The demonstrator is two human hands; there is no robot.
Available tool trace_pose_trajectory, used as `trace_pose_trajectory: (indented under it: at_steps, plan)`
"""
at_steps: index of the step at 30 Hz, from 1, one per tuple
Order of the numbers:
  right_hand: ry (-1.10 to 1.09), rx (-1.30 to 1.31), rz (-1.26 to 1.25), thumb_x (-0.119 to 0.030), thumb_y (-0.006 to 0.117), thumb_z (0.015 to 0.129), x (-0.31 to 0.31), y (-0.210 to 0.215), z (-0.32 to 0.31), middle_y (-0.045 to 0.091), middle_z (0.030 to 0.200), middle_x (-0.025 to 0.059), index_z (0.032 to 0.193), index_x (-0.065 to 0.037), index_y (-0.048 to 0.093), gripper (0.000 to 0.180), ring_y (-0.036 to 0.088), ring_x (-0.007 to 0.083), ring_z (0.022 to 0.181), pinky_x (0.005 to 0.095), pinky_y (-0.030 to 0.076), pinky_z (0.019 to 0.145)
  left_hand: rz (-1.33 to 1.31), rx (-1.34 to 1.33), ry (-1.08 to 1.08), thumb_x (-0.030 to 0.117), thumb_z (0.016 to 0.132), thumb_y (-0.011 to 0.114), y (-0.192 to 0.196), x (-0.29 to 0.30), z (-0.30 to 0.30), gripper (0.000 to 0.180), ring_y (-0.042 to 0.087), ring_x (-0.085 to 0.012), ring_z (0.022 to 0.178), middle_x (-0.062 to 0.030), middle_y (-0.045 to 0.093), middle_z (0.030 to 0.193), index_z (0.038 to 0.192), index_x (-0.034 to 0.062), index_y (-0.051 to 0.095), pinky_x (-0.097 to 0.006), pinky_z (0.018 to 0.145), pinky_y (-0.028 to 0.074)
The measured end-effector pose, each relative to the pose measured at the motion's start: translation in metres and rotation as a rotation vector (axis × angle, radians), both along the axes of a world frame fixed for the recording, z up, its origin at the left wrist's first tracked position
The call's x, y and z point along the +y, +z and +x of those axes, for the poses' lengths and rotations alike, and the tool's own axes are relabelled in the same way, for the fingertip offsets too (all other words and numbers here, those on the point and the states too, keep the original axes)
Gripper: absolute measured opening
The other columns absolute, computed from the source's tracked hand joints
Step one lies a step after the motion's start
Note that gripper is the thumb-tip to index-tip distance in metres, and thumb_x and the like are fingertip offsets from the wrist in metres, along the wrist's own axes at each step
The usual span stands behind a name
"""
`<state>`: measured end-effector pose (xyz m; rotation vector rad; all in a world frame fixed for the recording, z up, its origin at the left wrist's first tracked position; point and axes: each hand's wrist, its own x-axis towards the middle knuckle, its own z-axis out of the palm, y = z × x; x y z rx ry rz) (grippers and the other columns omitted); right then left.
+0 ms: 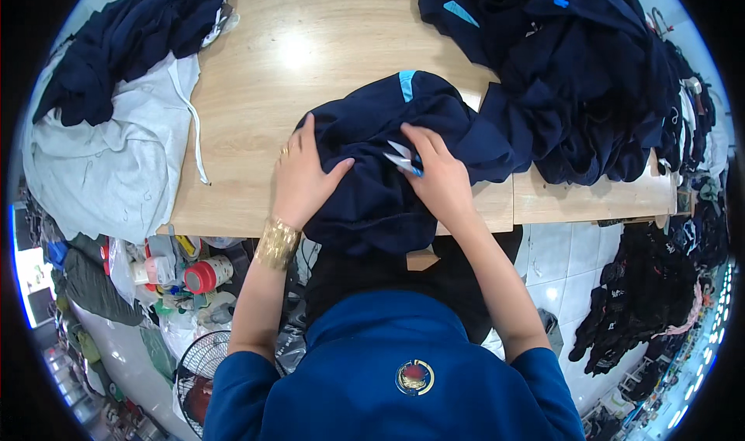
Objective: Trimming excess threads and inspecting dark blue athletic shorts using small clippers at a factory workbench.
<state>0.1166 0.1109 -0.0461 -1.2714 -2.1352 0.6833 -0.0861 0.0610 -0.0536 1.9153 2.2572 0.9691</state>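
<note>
A bunched navy garment (361,119) with a light blue patch lies at the table's front edge, its lower part hanging over. My left hand (304,178), a wide gold bracelet at its wrist, rests on the garment's left side with thumb and fingers spread. Held in my right hand (442,178) is a small pair of thread snips (403,161) with blue on the handle. The snips' pale blades point left over the cloth, apart at the tips. Right-hand fingers lie over the fabric, and the palm hides part of the handle.
A wooden table (272,68) spreads ahead. Navy garments (574,76) are heaped at the right, partly meeting the one I handle. At the left lie a light grey cloth (116,169) and more navy clothing (147,37). Below stand a red-lidded jar (203,276) and a fan (203,363).
</note>
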Motion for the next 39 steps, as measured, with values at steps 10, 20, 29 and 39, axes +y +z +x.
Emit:
trace_pose_trajectory:
  at_steps: [10,20,29,39]
  plan:
    - [-0.1,0.798,-0.898,-0.008,0.056,0.078,0.058,0.061,0.049,0.052,0.06,-0.0004,0.088,-0.005,0.059,0.011,0.037,0.0054,0.038,0.0195,0.026,0.036,-0.339,-2.286,-0.436,0.02,0.089,0.053,-0.028,0.003,-0.062,0.038,0.055,-0.0251,0.108,-0.0131,0.057,0.119,0.124,0.005,0.05,-0.039,0.096,0.043]
    - [-0.359,0.476,0.022,-0.015,0.056,0.083,0.115,0.056,0.128,0.063,0.076,0.008,0.101,-0.003,0.059,0.022,0.055,0.015,0.057,0.0239,0.044,0.055,-0.373,-2.141,-0.771,0.03,0.097,0.036,-0.004,0.063,-0.075,0.043,0.049,-0.0261,0.115,-0.0161,0.048,0.128,0.132,0.0035,0.038,-0.039,0.098,0.04]
    - [-0.394,0.14,0.049,-0.019,0.068,0.078,0.047,0.026,0.102,0.061,0.073,0.0077,0.087,-0.002,0.065,0.019,0.053,0.013,0.064,0.0245,0.044,0.062,-0.246,-0.842,-0.084,0.015,0.084,0.061,0.007,-0.022,0.004,0.039,0.055,-0.0095,0.081,-0.0041,0.052,0.107,0.122,0.012,0.05,-0.023,0.067,0.045]
    - [-0.145,-0.316,0.03,-0.017,0.068,0.073,0.059,-0.005,0.033,0.064,0.081,0.0155,0.095,-0.009,0.063,0.023,0.063,0.031,0.07,0.035,0.049,0.064,-0.183,-0.341,-0.6,0.0,0.071,0.063,-0.005,0.025,0.047,0.029,0.057,-0.026,0.074,-0.008,0.059,0.097,0.099,0.0056,0.059,-0.029,0.067,0.048]
